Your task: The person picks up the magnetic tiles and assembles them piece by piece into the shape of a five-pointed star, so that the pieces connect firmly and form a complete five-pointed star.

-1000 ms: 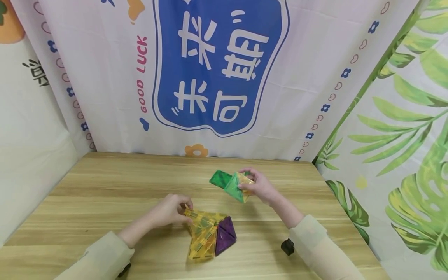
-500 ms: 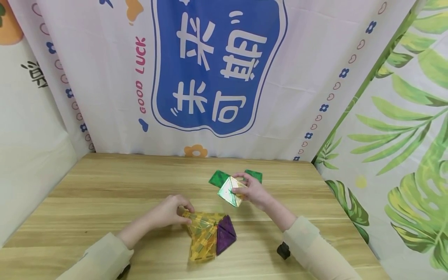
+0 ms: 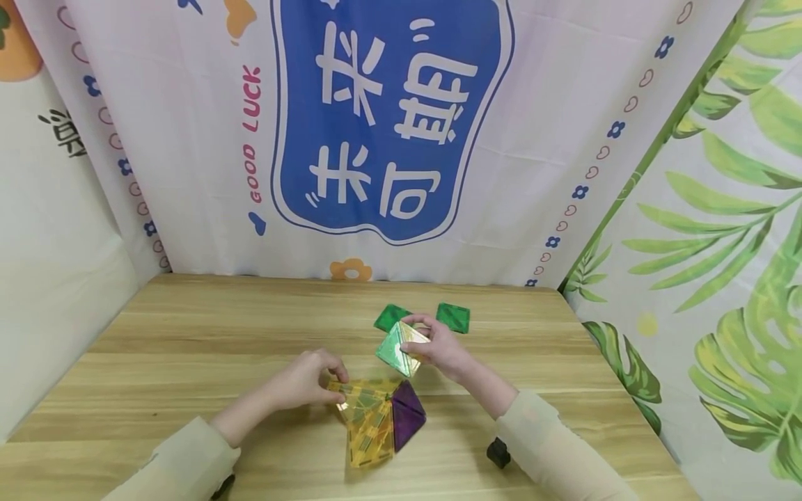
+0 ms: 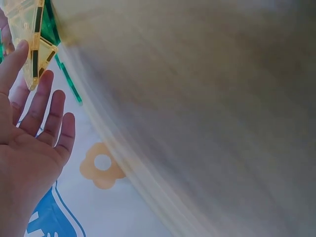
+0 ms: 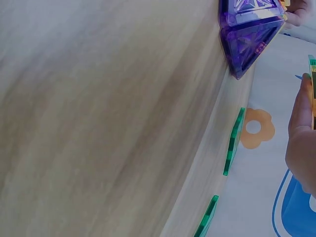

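Note:
A see-through yellow structure of magnetic tiles (image 3: 370, 424) stands on the wooden table, with purple tiles (image 3: 408, 417) joined along its right side. My left hand (image 3: 308, 379) pinches its left corner between thumb and fingers; the left wrist view has this yellow corner (image 4: 34, 59) at the thumb tip. Above and behind the structure, my right hand (image 3: 443, 350) grips a green-and-yellow piece of joined magnetic tiles (image 3: 391, 350), thumb on its front face. Only an edge of that piece enters the right wrist view, where the purple tiles (image 5: 252, 34) appear at the top.
Two flat green tiles lie farther back: one green tile (image 3: 390, 317) partly behind the held piece, another green tile (image 3: 454, 318) to its right. A printed curtain (image 3: 207, 174) hangs along the table's back edge. Something small and black (image 3: 498, 453) sits by the right sleeve.
My right hand has moved left and toward me with the green-and-yellow piece, uncovering the right green tile. The yellow structure has shifted slightly right, my left hand still on its corner.

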{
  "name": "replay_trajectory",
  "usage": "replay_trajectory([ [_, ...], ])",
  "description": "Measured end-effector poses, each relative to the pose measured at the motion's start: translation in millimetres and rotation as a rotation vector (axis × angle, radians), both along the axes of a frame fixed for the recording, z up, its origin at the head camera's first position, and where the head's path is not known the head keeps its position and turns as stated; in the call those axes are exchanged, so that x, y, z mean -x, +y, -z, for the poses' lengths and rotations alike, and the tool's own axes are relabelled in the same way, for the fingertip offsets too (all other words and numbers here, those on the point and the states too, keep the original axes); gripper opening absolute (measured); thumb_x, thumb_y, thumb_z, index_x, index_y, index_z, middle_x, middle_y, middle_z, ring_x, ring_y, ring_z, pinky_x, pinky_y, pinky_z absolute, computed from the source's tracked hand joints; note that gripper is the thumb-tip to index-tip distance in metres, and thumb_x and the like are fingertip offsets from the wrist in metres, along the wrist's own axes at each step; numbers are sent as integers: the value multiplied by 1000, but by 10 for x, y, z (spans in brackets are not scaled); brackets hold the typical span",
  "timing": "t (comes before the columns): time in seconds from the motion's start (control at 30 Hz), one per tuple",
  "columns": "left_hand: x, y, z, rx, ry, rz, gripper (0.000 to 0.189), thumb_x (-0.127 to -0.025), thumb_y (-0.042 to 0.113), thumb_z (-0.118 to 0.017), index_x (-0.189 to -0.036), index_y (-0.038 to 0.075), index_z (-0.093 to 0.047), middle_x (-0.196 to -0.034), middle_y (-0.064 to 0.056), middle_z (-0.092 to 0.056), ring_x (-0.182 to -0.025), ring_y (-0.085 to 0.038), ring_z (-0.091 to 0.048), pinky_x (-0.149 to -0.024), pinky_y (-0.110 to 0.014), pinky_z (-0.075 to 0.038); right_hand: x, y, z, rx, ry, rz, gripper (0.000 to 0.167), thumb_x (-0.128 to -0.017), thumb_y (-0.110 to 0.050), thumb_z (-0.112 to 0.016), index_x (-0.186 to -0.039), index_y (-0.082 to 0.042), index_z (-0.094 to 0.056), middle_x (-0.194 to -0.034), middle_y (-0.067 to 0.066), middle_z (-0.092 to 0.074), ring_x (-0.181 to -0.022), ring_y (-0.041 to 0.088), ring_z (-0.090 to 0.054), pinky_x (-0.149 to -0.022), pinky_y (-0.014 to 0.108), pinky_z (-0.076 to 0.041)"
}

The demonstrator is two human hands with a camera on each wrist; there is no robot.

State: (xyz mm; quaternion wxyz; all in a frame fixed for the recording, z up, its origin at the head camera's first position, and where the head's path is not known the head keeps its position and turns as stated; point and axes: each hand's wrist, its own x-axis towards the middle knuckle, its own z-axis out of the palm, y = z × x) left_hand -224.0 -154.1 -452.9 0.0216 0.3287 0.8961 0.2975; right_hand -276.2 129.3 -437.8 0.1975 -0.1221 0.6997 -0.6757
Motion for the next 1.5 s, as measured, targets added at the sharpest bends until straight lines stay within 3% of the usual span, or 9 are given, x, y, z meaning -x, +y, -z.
replay_trajectory([
  [0.17,56,9,-23,-51,-58,19,24,-75,29,-78,-92,14,-69,-91,6,-67,-91,-16,-62,-84,-41,-52,7,-23,11,0,6,18,54,-83,0,-67,-132,-7,-45,-108,14,-58,-86,20,-64,-75,36,-57],
  [0.3,114,59,-58,-91,-91,-25,27,-78,29,-76,-95,10,-69,-94,0,-69,-92,-20,-62,-83,-41,-53,14,-44,14,-12,12,6,54,-84,-1,-67,-132,-9,-45,-107,14,-58,-85,20,-64,-74,35,-57],
  [0.57,232,173,-138,-117,-115,-76,29,-83,32,-72,-102,10,-69,-93,3,-66,-92,-21,-61,-82,-41,-51,-5,-94,-13,-31,28,-35,53,-84,-5,-68,-132,-10,-45,-109,15,-59,-82,18,-66,-70,36,-57],
  [0.83,350,271,-191,-159,-140,-68,30,-86,31,-68,-110,13,-65,-90,7,-66,-85,-14,-62,-74,-27,-51,-8,-113,-27,-82,57,-42,51,-87,-11,-66,-134,-15,-46,-137,19,-41,-99,19,-58,-72,33,-55],
  [0.9,366,289,-203,-185,-170,-57,32,-87,28,-68,-115,12,-63,-91,5,-68,-85,-16,-63,-73,-28,-52,-7,-120,-33,-76,46,-44,50,-88,-11,-65,-135,-16,-46,-135,18,-43,-94,15,-57,-69,30,-52],
  [1.0,385,310,-220,-224,-214,-53,35,-89,24,-66,-122,12,-59,-93,2,-69,-86,-16,-63,-74,-30,-52,-9,-126,-28,-70,26,-50,49,-90,-10,-63,-135,-17,-45,-122,16,-49,-74,11,-53,-61,25,-44],
  [1.2,444,310,-210,-251,-227,-39,34,-91,21,-64,-121,7,-59,-92,-1,-69,-84,-14,-62,-76,-31,-52,-21,-140,4,-26,14,-108,45,-92,-6,-57,-134,-14,-44,-111,11,-54,-78,11,-56,-62,24,-47],
  [1.37,477,310,-182,-239,-235,-14,34,-90,17,-64,-122,7,-60,-93,-1,-68,-84,-13,-62,-77,-30,-53,29,-85,35,-102,77,-146,40,-93,-9,-57,-132,-15,-47,-99,4,-60,-82,13,-60,-70,36,-54],
  [1.5,491,317,-147,-223,-244,-2,33,-90,14,-64,-122,8,-60,-95,-2,-68,-86,-13,-62,-78,-29,-53,100,-48,50,-215,158,-172,38,-92,-12,-60,-129,-16,-51,-101,6,-61,-81,15,-61,-70,51,-54],
])
